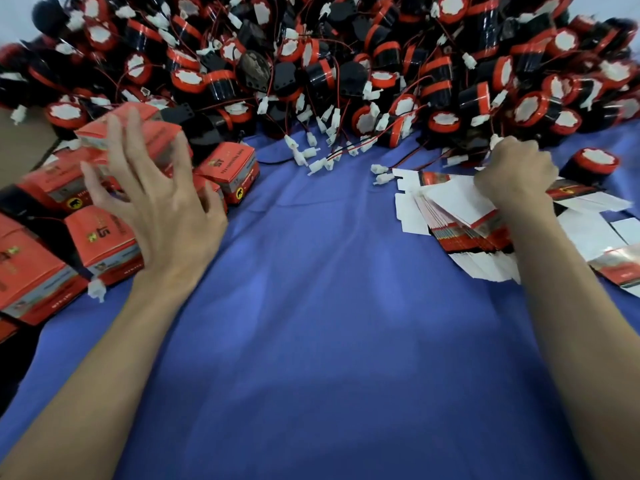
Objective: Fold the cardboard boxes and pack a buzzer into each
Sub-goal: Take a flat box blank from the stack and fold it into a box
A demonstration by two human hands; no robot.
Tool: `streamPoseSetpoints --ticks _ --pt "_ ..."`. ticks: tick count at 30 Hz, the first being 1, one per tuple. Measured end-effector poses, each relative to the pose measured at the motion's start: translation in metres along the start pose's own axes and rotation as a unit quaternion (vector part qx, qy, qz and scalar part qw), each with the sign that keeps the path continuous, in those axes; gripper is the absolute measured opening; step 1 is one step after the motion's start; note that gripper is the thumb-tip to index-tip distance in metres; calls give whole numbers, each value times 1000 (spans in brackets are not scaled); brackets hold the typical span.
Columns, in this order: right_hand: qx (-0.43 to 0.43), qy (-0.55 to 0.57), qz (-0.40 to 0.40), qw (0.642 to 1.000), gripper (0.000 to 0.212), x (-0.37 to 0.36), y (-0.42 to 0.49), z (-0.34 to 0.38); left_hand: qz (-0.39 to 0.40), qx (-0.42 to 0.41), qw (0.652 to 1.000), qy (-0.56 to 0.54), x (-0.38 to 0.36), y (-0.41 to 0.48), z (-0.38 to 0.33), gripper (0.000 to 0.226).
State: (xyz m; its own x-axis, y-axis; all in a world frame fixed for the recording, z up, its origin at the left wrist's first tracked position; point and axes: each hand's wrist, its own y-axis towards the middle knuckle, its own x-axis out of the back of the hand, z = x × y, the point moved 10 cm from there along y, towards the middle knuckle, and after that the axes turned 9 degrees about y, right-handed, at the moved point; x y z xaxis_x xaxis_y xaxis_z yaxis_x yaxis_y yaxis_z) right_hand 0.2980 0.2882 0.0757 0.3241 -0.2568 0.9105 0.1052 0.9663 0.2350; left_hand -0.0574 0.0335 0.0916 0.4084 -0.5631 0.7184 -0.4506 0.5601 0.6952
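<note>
My left hand [156, 202] hovers spread, fingers apart, over the folded orange cardboard boxes [104, 244] at nine o'clock — my right hand [516, 174] pinches the stack of flat white-backed box blanks [460, 216] at three (black-and-red round buzzers [311, 64] heaped at twelve).

A blue cloth [311, 289] covers the table. The left hand [162, 202] spreads its fingers above folded orange boxes [228, 171]. The right hand [516, 174] closes, seemingly pinching, on a fanned stack of flat box blanks [460, 216]. Behind lies a heap of black-and-red buzzers [346, 64].
</note>
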Motion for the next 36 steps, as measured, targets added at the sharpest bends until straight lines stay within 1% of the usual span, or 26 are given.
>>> streamPoseSetpoints --ticks 3,6,8,9,10,11,12,13,14,15,16,17,19,20,21,24,25,26,27,29,31,32,33,34,35,36 --pt "13 20 -63 998 35 21 -6 9 -40 -64 995 -60 10 -6 -25 43" --pt "88 56 -146 984 32 57 -16 39 -80 -191 962 -178 26 -19 -60 25" --pt "186 102 -182 960 36 74 -34 75 -21 -224 924 -309 24 -26 -77 16" --pt "252 141 -192 938 37 79 -53 97 46 -191 899 -392 17 -27 -82 13" --pt "335 184 -197 903 36 81 -79 119 138 -116 858 -481 4 -29 -84 12" --pt "423 219 -195 857 33 80 -114 138 243 -24 781 -574 -12 -36 -89 17" --pt "504 243 -194 806 29 73 -153 151 331 61 685 -646 -26 -47 -97 29" --pt "563 263 -185 761 25 63 -187 156 388 118 600 -690 -36 -56 -104 40" --pt "599 284 -160 732 21 49 -213 158 410 145 544 -718 -39 -61 -107 46" --pt "619 307 -131 711 18 36 -231 158 410 160 512 -738 -39 -60 -108 46" --pt "631 328 -102 695 17 27 -241 158 395 174 507 -746 -40 -59 -104 41" --pt "640 344 -72 684 16 18 -246 159 377 192 514 -746 -41 -57 -99 34" --pt "638 359 -26 680 11 12 -243 162 348 208 556 -726 -45 -55 -90 29" --pt "618 361 -19 698 13 11 -236 162 337 205 571 -720 -44 -54 -87 28" --pt "582 352 -25 732 19 9 -226 161 328 203 578 -720 -44 -52 -86 27" --pt "404 299 -58 863 49 0 -189 141 312 213 567 -732 -44 -50 -83 26" --pt "337 319 -36 885 58 -5 -177 132 312 212 560 -738 -44 -49 -83 25" --pt "274 372 5 887 65 -12 -168 123 318 208 554 -741 -45 -50 -85 25" --pt "216 439 45 871 69 -20 -161 116 324 207 551 -741 -46 -50 -85 25" --pt "122 541 85 827 74 -31 -151 103 329 215 547 -739 -49 -50 -84 23" --pt "80 578 92 807 75 -36 -149 97 330 236 527 -747 -54 -51 -81 20" --pt "70 589 96 799 75 -39 -149 96 330 247 508 -757 -55 -51 -80 23" --pt "58 603 102 789 74 -43 -148 94 326 253 494 -765 -55 -50 -80 28" --pt "44 620 107 776 73 -46 -147 93 318 250 496 -769 -54 -49 -78 36" --pt "28 642 111 758 70 -48 -146 91 308 237 521 -760 -55 -48 -77 46" --pt "15 664 111 739 67 -50 -144 87 298 216 570 -735 -54 -48 -75 55"
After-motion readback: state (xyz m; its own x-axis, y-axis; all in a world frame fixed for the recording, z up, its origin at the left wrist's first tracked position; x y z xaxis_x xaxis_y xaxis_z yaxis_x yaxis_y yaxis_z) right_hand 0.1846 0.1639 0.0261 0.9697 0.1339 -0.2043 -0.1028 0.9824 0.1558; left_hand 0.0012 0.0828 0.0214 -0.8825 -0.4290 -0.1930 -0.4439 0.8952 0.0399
